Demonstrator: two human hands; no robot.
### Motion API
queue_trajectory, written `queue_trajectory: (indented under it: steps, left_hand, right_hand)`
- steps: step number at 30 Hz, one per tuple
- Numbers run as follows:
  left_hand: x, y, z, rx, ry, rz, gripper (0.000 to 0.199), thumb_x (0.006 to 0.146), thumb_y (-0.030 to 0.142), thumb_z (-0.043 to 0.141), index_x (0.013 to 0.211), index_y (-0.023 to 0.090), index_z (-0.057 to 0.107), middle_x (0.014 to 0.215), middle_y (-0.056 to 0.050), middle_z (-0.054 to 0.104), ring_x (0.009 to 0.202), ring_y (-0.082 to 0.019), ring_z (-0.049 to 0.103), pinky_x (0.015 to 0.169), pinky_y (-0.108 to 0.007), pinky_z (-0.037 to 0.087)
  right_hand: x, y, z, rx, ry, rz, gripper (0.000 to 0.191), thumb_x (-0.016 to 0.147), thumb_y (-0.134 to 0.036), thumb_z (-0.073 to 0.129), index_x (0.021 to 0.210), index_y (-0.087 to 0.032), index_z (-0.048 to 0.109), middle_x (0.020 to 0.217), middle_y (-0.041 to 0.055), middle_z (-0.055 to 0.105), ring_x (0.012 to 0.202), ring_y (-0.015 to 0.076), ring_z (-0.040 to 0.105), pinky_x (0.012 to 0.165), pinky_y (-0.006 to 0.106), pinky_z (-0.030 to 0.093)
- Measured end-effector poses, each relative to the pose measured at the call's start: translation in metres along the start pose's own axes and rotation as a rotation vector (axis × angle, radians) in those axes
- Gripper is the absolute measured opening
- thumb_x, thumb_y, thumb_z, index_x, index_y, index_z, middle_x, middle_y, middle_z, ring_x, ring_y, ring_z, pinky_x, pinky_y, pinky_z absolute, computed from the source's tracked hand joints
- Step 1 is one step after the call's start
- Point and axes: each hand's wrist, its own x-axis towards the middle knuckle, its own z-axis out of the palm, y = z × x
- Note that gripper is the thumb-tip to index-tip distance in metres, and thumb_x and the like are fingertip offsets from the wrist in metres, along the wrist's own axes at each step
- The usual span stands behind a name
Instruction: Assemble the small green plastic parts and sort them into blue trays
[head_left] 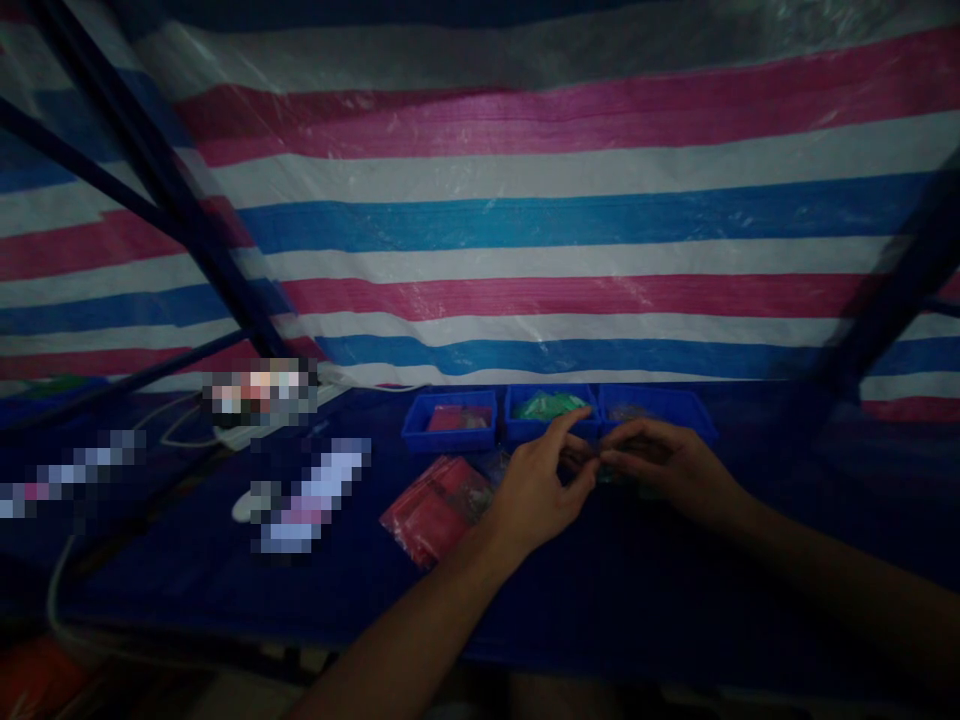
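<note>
while the left hand (544, 485) and right hand (686, 470) meet before three rectangular blue plastic bins (450, 440), each grip is curled; i cannot tell what either pinches in the dark. glossy, flat red packets (427, 510) lie overlapping beside the left forearm. crinkled green packets (547, 405) sit in the middle bin (521, 431). between the forearms, the smooth blue surface (585, 600) runs to its near edge.

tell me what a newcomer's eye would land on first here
Probably the striped sheet, its pink, white and blue bands filling the background. Three blue trays stand below it at the back of the table. In front, the left grip and right grip nearly meet, red packets lying to their left.
</note>
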Motion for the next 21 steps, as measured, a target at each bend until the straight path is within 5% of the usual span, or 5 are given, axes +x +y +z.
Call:
queue_trajectory:
  steps: [13,21]
  left_hand:
    - [0.0016,-0.0021,0.002,-0.022,-0.003,-0.042,0.06,0.091,0.013,0.065,0.147,0.025,0.047,0.109,-0.002,0.077,0.093,-0.016,0.074,0.087,-0.03,0.059]
    - [0.0031,0.001,0.0018,0.082,-0.013,-0.035,0.055,0.086,0.012,0.067,0.139,0.02,0.052,0.1,0.001,0.077,0.08,-0.014,0.069,0.078,-0.027,0.053]
  right_hand:
    - [0.0025,-0.0013,-0.0003,-0.029,-0.008,-0.051,0.024,0.08,-0.045,0.085,0.091,-0.024,0.08,0.098,0.0045,0.077,0.093,0.0223,0.072,0.086,0.034,0.056]
    - [0.0012,0.0041,0.0019,0.055,-0.052,0.036,0.037,0.081,-0.045,0.084,0.111,-0.025,0.076,0.109,0.0071,0.078,0.097,0.0249,0.075,0.087,0.038,0.059]
